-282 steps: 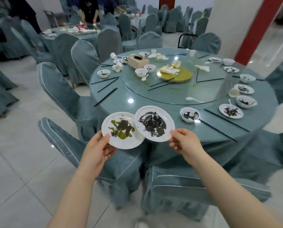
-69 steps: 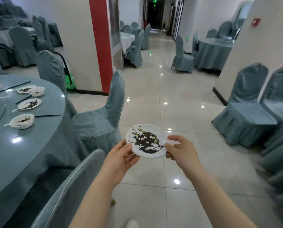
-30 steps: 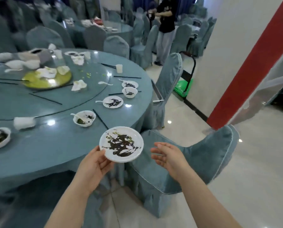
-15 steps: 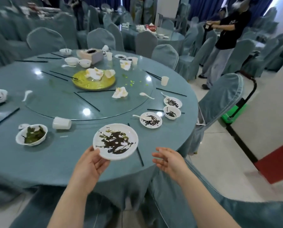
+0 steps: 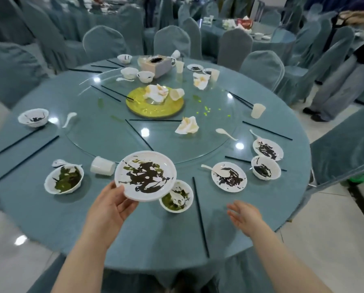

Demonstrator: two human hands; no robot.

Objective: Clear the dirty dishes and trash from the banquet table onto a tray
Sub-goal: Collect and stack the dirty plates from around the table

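Observation:
My left hand [image 5: 110, 206] grips a white plate [image 5: 145, 175] smeared with dark and green sauce, held above the near edge of the round banquet table [image 5: 56, 220]. Just under the plate's right rim sits a dirty bowl [image 5: 178, 200] with a spoon in it. My right hand [image 5: 243, 215] hovers open over the table, holding nothing, right of a black chopstick [image 5: 200, 216]. Further right lie a dirty plate [image 5: 229, 177] with a spoon, a bowl [image 5: 265, 170] and another plate [image 5: 267, 149]. A green-stained bowl [image 5: 64, 182] and a tipped paper cup [image 5: 102, 166] lie left.
The glass turntable [image 5: 113, 134] carries a yellow platter [image 5: 155, 104], crumpled napkins [image 5: 187, 128], a tissue box [image 5: 155, 64], cups and chopsticks. Covered chairs [image 5: 342, 149] ring the table. A person [image 5: 346, 68] stands at the far right beside another set table.
I have stepped closer to the table and the view swung left. The plate in my left hand now hangs over the near bowl, and my right hand has moved out over the tabletop.

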